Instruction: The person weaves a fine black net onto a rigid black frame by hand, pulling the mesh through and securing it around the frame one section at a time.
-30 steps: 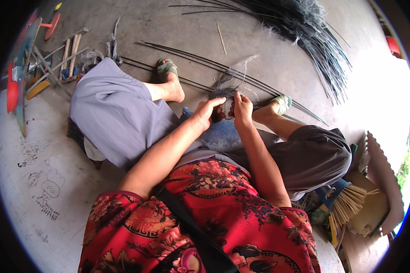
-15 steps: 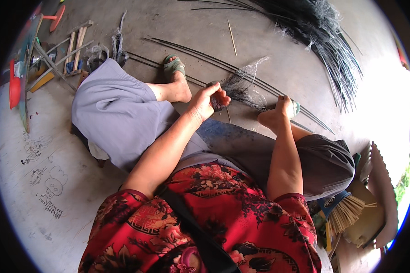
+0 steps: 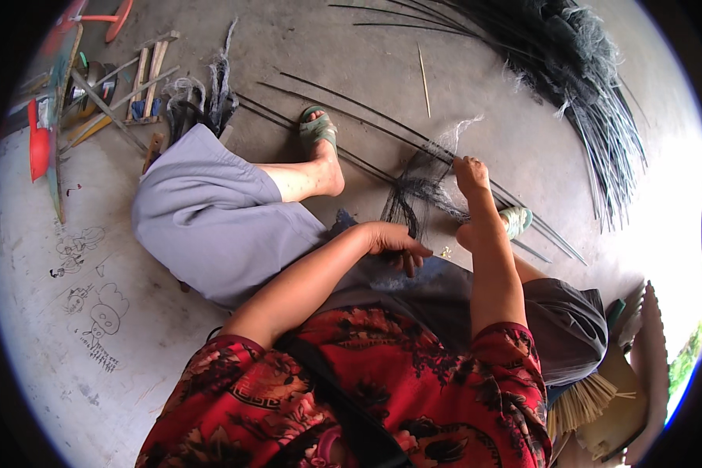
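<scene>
My left hand [image 3: 398, 243] hangs above my dark-clothed lap with its fingers loose and apart, holding nothing. Dark stringy netting [image 3: 420, 189] lies just beyond it on the floor, tied around or tangled with long thin rods; which of the two is unclear. My right hand [image 3: 471, 175] is closed around the dark rods [image 3: 402, 134], right of the netting. These rods run slantwise from the upper left to the lower right. A few pale crumbs [image 3: 446, 252] show close to my left fingertips.
My sandalled feet [image 3: 320, 140] rest either side of the netting. A large heap of dark rods and netting [image 3: 577, 86] lies at the upper right, a lone thin stick [image 3: 424, 80] nearer the middle. Wooden frame pieces [image 3: 150, 82] stand at left; a straw broom [image 3: 589, 402] at lower right.
My left hand has let go of the dark netting and drawn back toward my lap. My right hand has shifted a little left, and the upper rods now lie farther apart.
</scene>
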Demonstrator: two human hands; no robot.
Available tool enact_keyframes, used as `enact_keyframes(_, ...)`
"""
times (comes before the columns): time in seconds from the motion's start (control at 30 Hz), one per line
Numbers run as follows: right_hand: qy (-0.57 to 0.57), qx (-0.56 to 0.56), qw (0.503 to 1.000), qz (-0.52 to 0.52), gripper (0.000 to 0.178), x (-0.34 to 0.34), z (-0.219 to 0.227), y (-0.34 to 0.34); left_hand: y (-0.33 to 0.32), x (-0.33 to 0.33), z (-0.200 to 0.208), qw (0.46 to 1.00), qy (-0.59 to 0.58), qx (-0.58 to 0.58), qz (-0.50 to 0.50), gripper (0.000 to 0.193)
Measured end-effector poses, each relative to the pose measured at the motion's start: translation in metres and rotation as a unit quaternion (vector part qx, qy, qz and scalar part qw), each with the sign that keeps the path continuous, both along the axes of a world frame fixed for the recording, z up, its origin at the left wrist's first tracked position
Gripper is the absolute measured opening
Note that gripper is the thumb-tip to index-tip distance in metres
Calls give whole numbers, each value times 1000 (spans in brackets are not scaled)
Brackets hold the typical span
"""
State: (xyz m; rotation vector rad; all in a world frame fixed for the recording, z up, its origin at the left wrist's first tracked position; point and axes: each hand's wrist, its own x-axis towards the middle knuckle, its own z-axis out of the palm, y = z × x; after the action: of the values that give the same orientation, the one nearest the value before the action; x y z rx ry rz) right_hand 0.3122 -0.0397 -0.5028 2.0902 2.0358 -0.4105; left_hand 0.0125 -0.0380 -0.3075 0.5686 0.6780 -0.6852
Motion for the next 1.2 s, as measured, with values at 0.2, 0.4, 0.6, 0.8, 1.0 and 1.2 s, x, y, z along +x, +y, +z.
enact_keyframes(0.2, 97, -3, 995, -30, 19, 24, 38, -1, 1, -9, 20, 982, -152, 108, 23, 34)
enact_keyframes(0.4, 104, 7, 995, -4, 15, 33, 89, 3, 7, -20, 17, 965, -180, 76, 177, 37)
enact_keyframes(0.6, 137, 104, 985, -25, 16, 16, 191, -5, 4, -51, 25, 924, -161, -84, 337, 33)
enact_keyframes(0.8, 110, -2, 983, -148, 30, 102, 286, -86, -1, -62, 15, 933, -167, -83, 308, 26)
enact_keyframes(1.0, 341, 71, 937, -2, 23, -92, 327, -55, -18, -69, 4, 956, -120, -54, 263, 33)
enact_keyframes(1.2, 276, -20, 961, -30, 24, -50, 275, -84, -18, -77, 12, 968, -83, -50, 233, 37)
